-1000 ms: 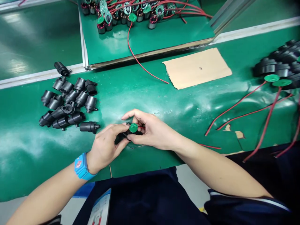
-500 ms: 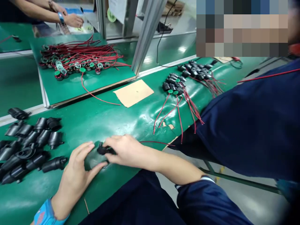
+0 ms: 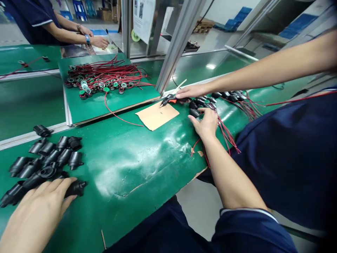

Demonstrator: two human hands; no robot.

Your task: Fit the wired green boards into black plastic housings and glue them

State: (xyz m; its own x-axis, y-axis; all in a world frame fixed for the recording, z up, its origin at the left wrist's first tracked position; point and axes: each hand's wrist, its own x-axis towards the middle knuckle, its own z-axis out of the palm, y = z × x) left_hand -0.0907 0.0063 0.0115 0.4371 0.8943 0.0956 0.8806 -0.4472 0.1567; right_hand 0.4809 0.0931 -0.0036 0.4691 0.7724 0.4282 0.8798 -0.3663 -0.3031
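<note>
My left hand (image 3: pixel 46 202) is at the lower left, its fingers and thumb closed round a black cylindrical plastic housing (image 3: pixel 76 188). It lies beside a group of similar black housings (image 3: pixel 48 158) on the green bench top. Farther right, my right hand (image 3: pixel 207 123) reaches over a cluster of black housings with red wires (image 3: pixel 202 102). Its thumb stands apart from the fingers, and nothing shows in its grasp. Part of that cluster is hidden behind the hand, while red wires (image 3: pixel 226 137) trail out toward the bench edge.
A co-worker's hand (image 3: pixel 192 91) holds a hot glue gun (image 3: pixel 170 99) over a piece of cardboard (image 3: pixel 158 117). Red-wired round parts (image 3: pixel 97 84) lie on a raised green board (image 3: pixel 116 109). A metal post (image 3: pixel 179 49) rises behind; another person's hands (image 3: pixel 98 42) work beyond it.
My hands have moved apart: the left to the housings, the right to the wired cluster, no longer showing the dark part it held. The co-worker's arm with the glue gun has come in.
</note>
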